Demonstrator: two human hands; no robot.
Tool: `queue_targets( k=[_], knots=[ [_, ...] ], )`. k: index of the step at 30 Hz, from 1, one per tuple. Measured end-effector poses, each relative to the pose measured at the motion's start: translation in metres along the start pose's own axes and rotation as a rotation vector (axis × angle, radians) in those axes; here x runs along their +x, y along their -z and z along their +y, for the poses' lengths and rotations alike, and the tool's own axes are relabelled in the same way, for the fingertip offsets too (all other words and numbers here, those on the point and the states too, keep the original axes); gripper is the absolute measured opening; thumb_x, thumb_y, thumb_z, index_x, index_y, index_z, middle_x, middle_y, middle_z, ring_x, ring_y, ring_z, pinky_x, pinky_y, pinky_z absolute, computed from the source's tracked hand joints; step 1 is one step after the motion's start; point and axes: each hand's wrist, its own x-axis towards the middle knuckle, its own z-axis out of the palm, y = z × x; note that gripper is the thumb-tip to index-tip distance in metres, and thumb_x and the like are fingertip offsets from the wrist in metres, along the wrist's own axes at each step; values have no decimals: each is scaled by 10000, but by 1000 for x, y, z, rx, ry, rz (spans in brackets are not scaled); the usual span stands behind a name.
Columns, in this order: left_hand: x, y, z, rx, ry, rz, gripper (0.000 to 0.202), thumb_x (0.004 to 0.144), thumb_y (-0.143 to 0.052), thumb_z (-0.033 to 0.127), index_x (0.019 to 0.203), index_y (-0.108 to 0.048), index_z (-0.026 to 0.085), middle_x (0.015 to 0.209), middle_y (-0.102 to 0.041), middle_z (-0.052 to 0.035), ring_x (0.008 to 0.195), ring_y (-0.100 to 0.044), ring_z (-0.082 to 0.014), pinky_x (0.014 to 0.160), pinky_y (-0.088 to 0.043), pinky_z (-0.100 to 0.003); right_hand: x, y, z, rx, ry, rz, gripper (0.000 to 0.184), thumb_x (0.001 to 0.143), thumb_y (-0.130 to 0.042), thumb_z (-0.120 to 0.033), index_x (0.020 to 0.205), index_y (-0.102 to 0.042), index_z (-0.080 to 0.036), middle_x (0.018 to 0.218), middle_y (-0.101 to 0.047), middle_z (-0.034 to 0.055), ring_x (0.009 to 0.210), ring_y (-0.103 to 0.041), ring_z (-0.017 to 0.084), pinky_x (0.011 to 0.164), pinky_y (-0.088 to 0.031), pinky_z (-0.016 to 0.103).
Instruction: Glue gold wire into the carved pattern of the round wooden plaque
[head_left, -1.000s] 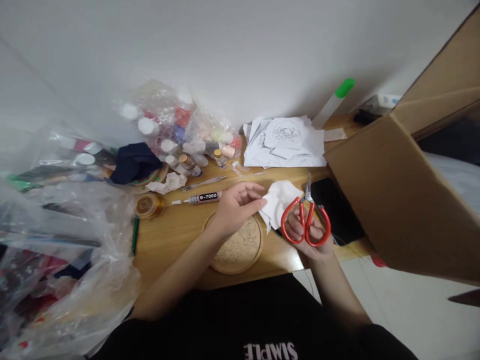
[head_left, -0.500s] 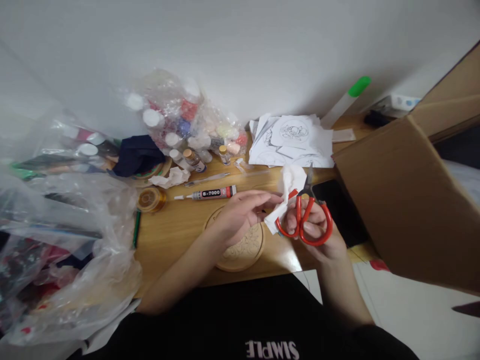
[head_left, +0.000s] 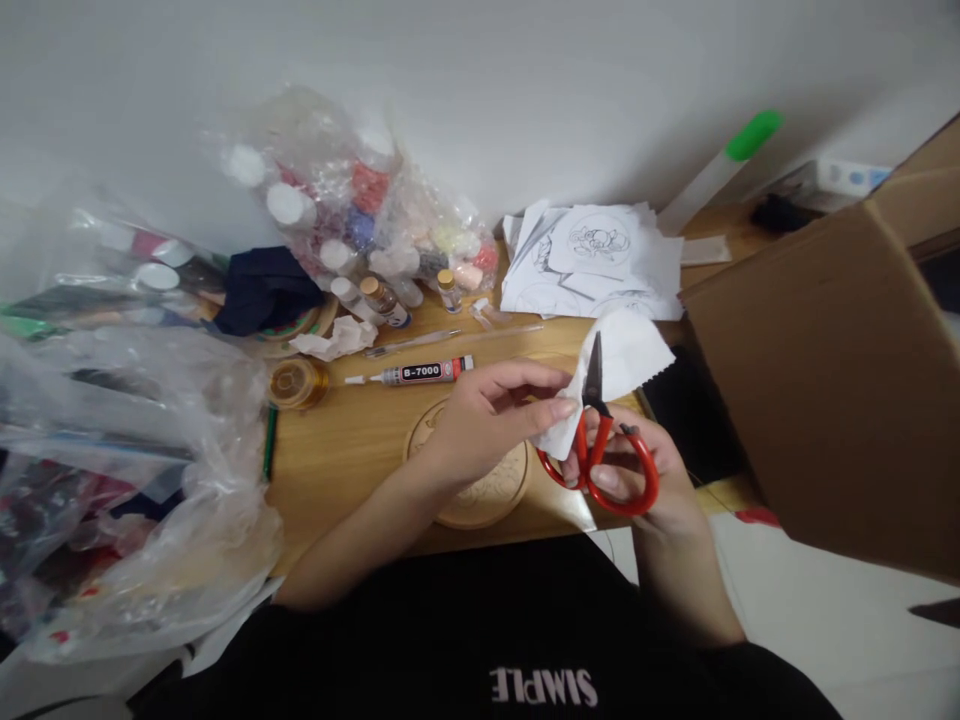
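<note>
In my right hand are red-handled scissors, their dark blades together and pointing away from me. My left hand pinches a white piece of tissue by its near end. The sheet fans out behind the blades, and its right edge is jagged. Under my left hand lies a round wooden hoop holding pale fabric with a drawn line pattern, partly hidden by the hand and forearm. A tube of B-7000 glue rests just beyond the hoop.
Paper sheets with line drawings lie at the back. A cardboard box stands on the right, with a dark phone-like slab beside it. Plastic bags crowd the left. Small bottles and a thread spool sit at back left.
My left hand has come to the tissue and now grips its near end. The tissue has spread open from a crumpled strip. The scissors' blades have swung leftward and closed together.
</note>
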Motion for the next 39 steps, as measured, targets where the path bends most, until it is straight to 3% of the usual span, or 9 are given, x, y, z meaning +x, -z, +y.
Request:
queue_targets(
  k=[3,9,12,16,22,28,34,39],
  knots=[
    [1,1,9,95,-9,-42,29,695,-729,181,700,-701,184,704,-663,13,639,-588,-97,599,-479,-228,-2,0,0,4,13,3,175,805,-741,-259,967,-699,-209,751,-688,30,654,-618,133,617,-487,265],
    [6,3,14,85,31,-82,79,676,-734,158,640,-663,158,668,-626,27,618,-558,-75,581,-437,-203,0,2,2,22,37,-2,154,784,-754,-300,884,-706,-193,664,-653,26,584,-573,133,553,-458,269],
    [7,0,8,-10,35,-78,143,666,-802,219,656,-670,165,672,-637,31,616,-569,-77,596,-453,-212,2,2,5,68,44,-8,153,787,-747,-310,851,-692,-182,640,-620,26,559,-540,122,521,-421,251],
    [8,-3,-2,-249,120,-15,325,558,-906,398,676,-696,180,667,-667,29,602,-588,-80,609,-485,-219,1,3,7,127,42,-23,228,783,-743,-349,945,-692,-196,605,-560,4,520,-495,114,484,-383,239],
    [8,0,-8,-422,185,38,311,538,-936,341,737,-742,202,732,-717,18,697,-653,-115,695,-534,-250,-1,6,4,148,84,-62,262,791,-725,-338,1030,-713,-232,578,-530,-9,508,-477,110,471,-373,235],
    [7,0,-9,-405,167,11,308,575,-920,346,769,-729,202,759,-718,24,749,-684,-143,740,-544,-290,-1,4,3,140,105,-44,257,784,-734,-353,1014,-722,-237,562,-534,-14,486,-466,104,453,-384,226],
    [5,-3,-6,-343,115,-6,300,534,-936,333,703,-717,217,708,-704,42,660,-650,-101,641,-530,-242,-1,6,4,134,101,-15,253,790,-743,-336,1019,-729,-228,583,-574,-8,492,-499,98,448,-418,209],
    [7,-7,-9,-213,21,29,295,552,-923,350,665,-695,201,676,-677,29,619,-618,-93,597,-518,-230,5,3,2,68,72,44,185,772,-765,-347,902,-750,-217,629,-622,3,504,-540,97,459,-458,212]
  ],
)
